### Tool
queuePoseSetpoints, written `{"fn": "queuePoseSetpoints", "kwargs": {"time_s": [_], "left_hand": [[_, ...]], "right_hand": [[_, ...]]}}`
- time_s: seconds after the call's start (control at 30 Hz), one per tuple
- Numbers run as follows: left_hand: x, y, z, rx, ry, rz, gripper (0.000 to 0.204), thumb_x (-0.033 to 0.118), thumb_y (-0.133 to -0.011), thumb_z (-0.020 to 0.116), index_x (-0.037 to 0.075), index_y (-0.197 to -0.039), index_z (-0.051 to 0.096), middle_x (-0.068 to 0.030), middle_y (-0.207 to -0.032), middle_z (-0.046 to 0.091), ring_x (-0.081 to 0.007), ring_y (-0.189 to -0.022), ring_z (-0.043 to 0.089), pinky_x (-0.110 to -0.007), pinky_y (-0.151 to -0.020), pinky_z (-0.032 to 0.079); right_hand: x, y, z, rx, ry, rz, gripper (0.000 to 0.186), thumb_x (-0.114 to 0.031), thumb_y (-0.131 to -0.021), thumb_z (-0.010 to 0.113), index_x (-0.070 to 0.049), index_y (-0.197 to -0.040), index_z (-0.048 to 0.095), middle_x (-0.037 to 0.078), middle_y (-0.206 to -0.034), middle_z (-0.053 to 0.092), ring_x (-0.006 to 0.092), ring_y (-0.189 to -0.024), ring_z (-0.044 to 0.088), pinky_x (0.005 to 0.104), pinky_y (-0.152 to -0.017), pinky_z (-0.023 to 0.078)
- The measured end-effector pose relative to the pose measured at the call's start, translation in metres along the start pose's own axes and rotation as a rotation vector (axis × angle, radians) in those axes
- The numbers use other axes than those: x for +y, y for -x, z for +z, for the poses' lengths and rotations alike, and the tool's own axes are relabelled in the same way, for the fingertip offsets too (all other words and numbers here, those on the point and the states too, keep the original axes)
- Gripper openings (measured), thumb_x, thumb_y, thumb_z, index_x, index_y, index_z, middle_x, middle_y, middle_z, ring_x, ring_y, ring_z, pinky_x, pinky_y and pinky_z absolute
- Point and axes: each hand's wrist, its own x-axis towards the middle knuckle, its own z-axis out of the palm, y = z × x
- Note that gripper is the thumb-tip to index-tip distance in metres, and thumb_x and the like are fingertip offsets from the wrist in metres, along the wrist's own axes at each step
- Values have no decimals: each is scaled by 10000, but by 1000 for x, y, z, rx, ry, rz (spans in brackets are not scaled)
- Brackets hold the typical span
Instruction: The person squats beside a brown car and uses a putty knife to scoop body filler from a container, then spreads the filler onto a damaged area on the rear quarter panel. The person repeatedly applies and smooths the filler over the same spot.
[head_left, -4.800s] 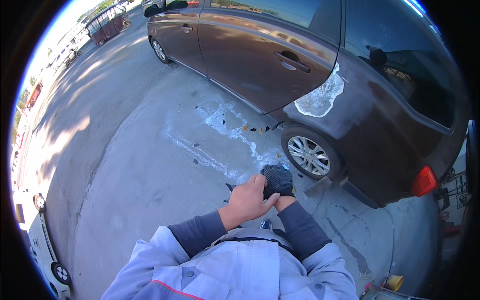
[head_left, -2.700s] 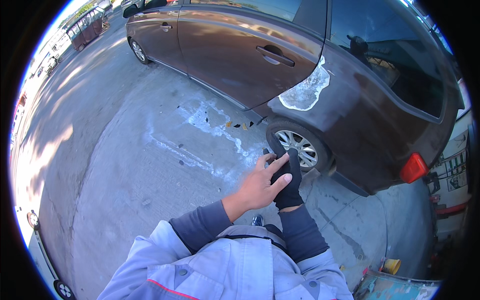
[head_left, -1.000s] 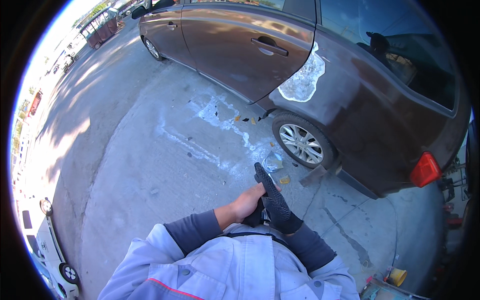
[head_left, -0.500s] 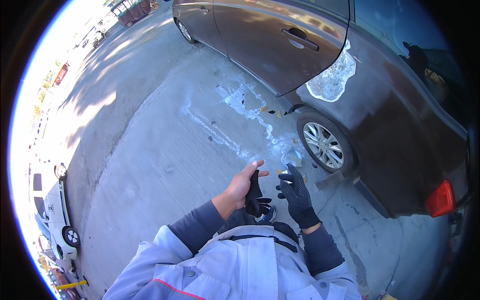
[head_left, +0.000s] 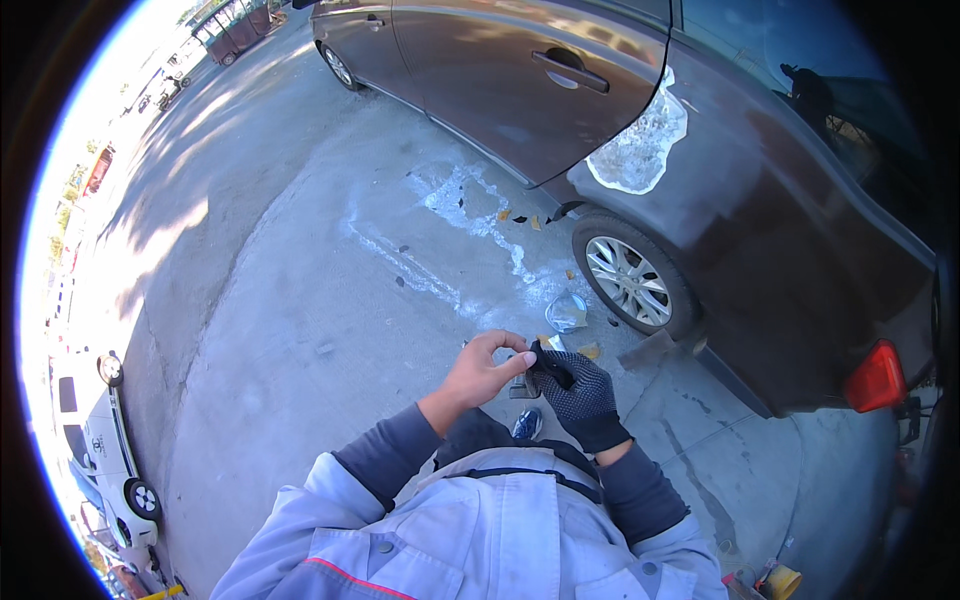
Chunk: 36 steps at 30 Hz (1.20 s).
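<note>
My bare left hand (head_left: 480,374) and my gloved right hand (head_left: 585,396) meet in front of my waist. Its thumb and forefinger pinch the edge of a black glove (head_left: 549,366), which is bunched up. On the other side, my right hand wears a black glove with pale dots and has its fingers curled around that same bunched glove. Below the fingertips a greyish piece (head_left: 523,386) shows, too small to make out. A small white thing (head_left: 556,343) appears just beyond the right fingers; whether it is held I cannot tell.
To the right stands a brown car (head_left: 780,230) with a whitish bare patch (head_left: 645,145) above its rear wheel (head_left: 630,280). Near that wheel a round clear container (head_left: 567,312) sits on the concrete, among scattered scraps and white dust. A white car (head_left: 95,430) is parked far left.
My hands have come together; the black glove that hung at my left hand is now bunched between both. My right fingers have closed, and the view has shifted slightly right.
</note>
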Motion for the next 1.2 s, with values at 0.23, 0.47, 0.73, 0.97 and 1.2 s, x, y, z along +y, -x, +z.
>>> {"fn": "queuePoseSetpoints", "kwargs": {"time_s": [0.23, 0.47, 0.73, 0.97, 1.2], "left_hand": [[-6, -3, 27, -98, 720, -327, 320, 351, -1002, 681, 33, -1028, 647, -24, -889, 635, -101, -802, 573, -270, -721, 468], [-17, 6, 39, -59, 442, -144, 240, 260, -1019, 679, 48, -909, 650, 56, -773, 550, -40, -700, 458, -247, -598, 367], [-6, 18, 35, -199, 456, -258, 309, 239, -935, 786, 72, -749, 606, 77, -704, 506, -44, -659, 424, -255, -571, 353], [-30, 13, 13, -308, 321, -223, 323, 184, -869, 833, 95, -751, 545, 69, -699, 506, -48, -670, 456, -251, -585, 374], [0, 30, 26, 0, -332, 173, 194, 146, -860, 776, 61, -957, 631, -76, -710, 613, -246, -657, 612, -378, -634, 494]], "right_hand": [[-1, 10, 8, 86, 362, -256, 347, -170, -880, 776, -107, -1213, 705, 127, -1127, 736, 315, -927, 733, 383, -800, 577], [14, 23, 8, -6, -73, 128, 296, -178, -871, 818, -45, -1107, 699, 129, -997, 751, 228, -869, 728, 370, -805, 561], [18, 25, 5, -348, -292, 241, 294, -263, -911, 758, -21, -1073, 715, 169, -954, 749, 271, -881, 731, 369, -779, 548], [41, 32, 9, -271, -132, 161, 216, -222, -904, 691, -17, -970, 691, 167, -810, 675, 360, -771, 669, 431, -724, 534], [37, 37, 19, -79, -60, 217, 228, -251, -944, 618, -38, -948, 698, 192, -851, 696, 403, -810, 680, 477, -702, 522]]}}
